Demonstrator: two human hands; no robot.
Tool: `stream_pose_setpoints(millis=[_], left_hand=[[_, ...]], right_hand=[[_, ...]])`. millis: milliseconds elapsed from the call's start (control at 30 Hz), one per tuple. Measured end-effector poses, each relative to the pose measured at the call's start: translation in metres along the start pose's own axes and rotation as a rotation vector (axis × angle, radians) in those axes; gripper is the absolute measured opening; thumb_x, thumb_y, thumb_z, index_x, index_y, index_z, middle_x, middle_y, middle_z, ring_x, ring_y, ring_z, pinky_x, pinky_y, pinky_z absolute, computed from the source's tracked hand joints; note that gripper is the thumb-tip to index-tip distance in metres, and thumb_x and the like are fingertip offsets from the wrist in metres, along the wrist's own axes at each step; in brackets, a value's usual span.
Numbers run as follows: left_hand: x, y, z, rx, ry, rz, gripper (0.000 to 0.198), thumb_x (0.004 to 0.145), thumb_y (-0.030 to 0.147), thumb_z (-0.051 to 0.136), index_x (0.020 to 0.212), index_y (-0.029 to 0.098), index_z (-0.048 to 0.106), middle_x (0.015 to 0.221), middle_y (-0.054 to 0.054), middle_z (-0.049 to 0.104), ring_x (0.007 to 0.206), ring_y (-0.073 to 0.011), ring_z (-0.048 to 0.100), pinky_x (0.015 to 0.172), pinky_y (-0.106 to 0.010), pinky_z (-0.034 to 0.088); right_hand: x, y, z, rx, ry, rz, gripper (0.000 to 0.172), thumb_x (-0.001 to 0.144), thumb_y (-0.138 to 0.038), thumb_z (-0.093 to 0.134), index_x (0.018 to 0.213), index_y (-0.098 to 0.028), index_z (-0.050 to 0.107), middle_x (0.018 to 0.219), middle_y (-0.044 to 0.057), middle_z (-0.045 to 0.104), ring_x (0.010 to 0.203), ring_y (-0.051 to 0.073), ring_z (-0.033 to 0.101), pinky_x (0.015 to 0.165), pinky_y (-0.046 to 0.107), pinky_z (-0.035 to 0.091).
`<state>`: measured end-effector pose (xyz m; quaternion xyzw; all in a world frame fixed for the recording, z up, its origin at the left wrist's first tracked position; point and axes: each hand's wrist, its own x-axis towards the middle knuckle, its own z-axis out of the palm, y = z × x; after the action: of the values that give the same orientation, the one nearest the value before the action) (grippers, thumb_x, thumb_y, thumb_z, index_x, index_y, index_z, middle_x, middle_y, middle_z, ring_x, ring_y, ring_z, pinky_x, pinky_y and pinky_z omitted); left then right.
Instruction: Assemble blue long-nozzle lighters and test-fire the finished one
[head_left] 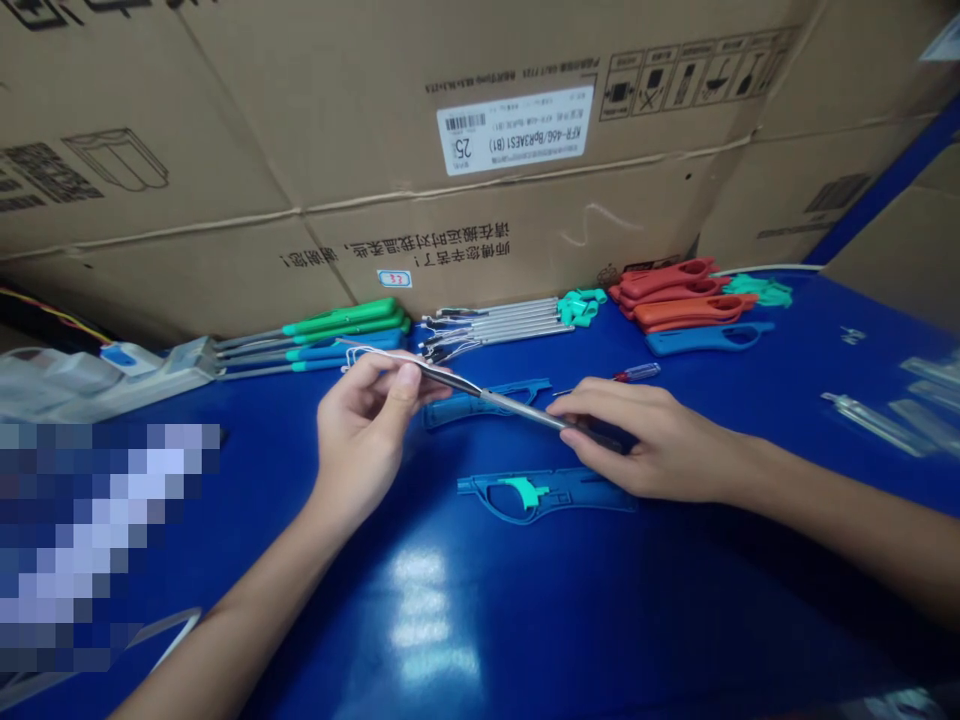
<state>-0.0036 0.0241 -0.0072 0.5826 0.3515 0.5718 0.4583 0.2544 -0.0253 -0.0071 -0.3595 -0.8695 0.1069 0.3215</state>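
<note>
A slim metal tube (517,405) with a black sleeve and thin white wires slants across the middle, above the table. My left hand (364,425) pinches its black, wired end between thumb and fingers. At the other end, the fingers of my right hand (649,435) are closed around the tube; a dark tip shows under them. Below lies a blue plastic handle half (585,492), hollow side up, with a teal trigger piece (527,492) in its loop. Another blue handle half (454,408) lies behind the tube, partly hidden by it and my left hand.
Along the cardboard box (360,170) lie green-handled rods (352,318), wired metal tubes (510,322), teal pieces (581,305) and red handle shells (667,285). A small screwdriver (636,373) sits behind my right hand. A power strip (172,370) is at left, clear plastic packets (885,425) at right.
</note>
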Motion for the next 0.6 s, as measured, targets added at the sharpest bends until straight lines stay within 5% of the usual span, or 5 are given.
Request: stream_pose_setpoints(millis=[600], left_hand=[[0.012, 0.001, -0.009, 0.005, 0.125, 0.081, 0.026, 0.075, 0.042, 0.078, 0.081, 0.021, 0.064, 0.075, 0.002, 0.067, 0.076, -0.0168, 0.07, 0.077, -0.036, 0.062]], right_hand=[[0.001, 0.027, -0.012, -0.141, -0.095, 0.121, 0.021, 0.091, -0.022, 0.05, 0.107, -0.015, 0.063, 0.094, 0.008, 0.061, 0.079, 0.018, 0.06, 0.071, 0.031, 0.048]])
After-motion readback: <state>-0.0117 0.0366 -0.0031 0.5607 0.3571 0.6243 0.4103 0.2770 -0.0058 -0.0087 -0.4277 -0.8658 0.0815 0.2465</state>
